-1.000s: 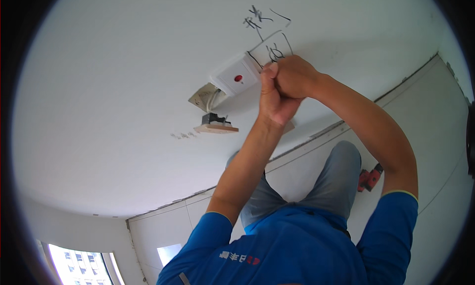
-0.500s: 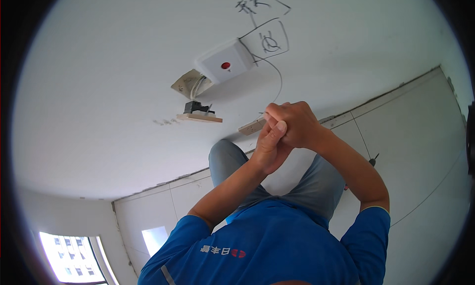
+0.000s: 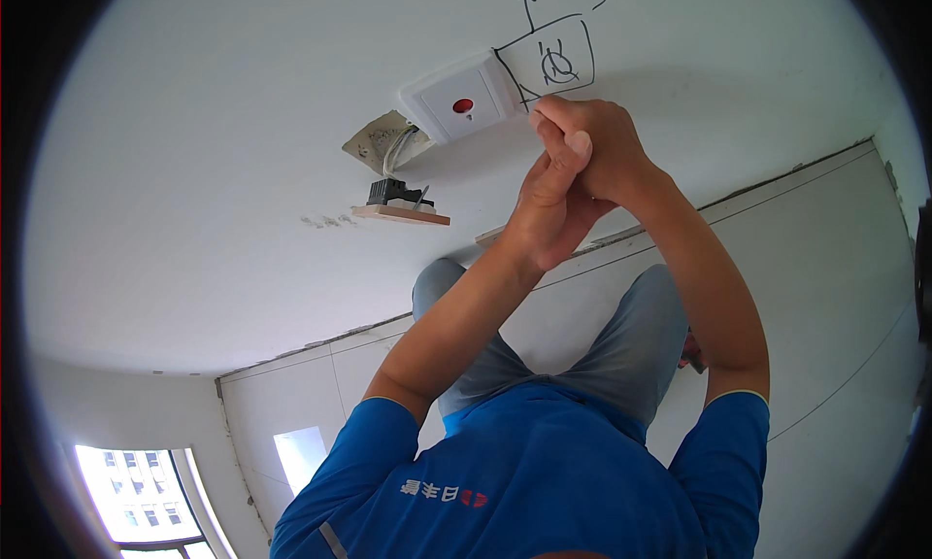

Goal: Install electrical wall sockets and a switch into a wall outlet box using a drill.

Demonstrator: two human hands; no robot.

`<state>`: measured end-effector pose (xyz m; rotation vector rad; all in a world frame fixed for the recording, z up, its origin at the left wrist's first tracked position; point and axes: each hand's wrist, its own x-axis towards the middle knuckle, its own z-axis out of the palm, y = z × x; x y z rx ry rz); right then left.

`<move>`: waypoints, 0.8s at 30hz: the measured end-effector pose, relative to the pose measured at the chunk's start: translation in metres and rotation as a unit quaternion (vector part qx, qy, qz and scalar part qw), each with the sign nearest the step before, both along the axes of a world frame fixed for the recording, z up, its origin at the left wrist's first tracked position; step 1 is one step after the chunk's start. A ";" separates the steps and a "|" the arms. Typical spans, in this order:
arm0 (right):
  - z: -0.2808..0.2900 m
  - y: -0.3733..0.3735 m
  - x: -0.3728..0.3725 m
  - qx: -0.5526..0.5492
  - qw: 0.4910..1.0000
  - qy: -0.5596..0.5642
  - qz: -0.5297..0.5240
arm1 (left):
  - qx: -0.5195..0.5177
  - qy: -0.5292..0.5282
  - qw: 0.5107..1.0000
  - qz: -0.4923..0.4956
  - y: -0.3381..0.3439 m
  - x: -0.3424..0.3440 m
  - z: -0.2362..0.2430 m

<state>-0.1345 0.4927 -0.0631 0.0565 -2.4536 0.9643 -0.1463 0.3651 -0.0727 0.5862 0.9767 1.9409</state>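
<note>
A white square wall plate with a red round button (image 3: pixel 463 105) is on the wall in front of me. My right hand (image 3: pixel 604 146) is raised beside the plate's lower right corner, its fingers curled closed. Just below it, my left hand (image 3: pixel 555 204) is pressed against it, closed, with the thumb up. Whatever is between the two hands is hidden by the fingers. Left of the plate, a switch or socket unit with a beige faceplate and black back (image 3: pixel 403 206) hangs out on white wires (image 3: pixel 396 153) from an open wall box (image 3: pixel 377 143).
Black marker lines (image 3: pixel 558 64) are drawn on the wall right of the plate. A beige strip-like plate (image 3: pixel 490 237) sits low on the wall, partly behind my left arm. A red and dark object (image 3: pixel 692 353) lies by my right knee. At lower left is a bright window (image 3: pixel 141 496).
Both hands have moved up together, from low on the wall to beside the white plate. The thin wire that looped from the plate towards them no longer shows.
</note>
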 end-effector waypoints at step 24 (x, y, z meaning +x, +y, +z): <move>0.024 -0.001 -0.010 0.079 0.995 -0.059 -0.032 | 0.037 -0.088 0.994 0.053 0.014 -0.017 0.017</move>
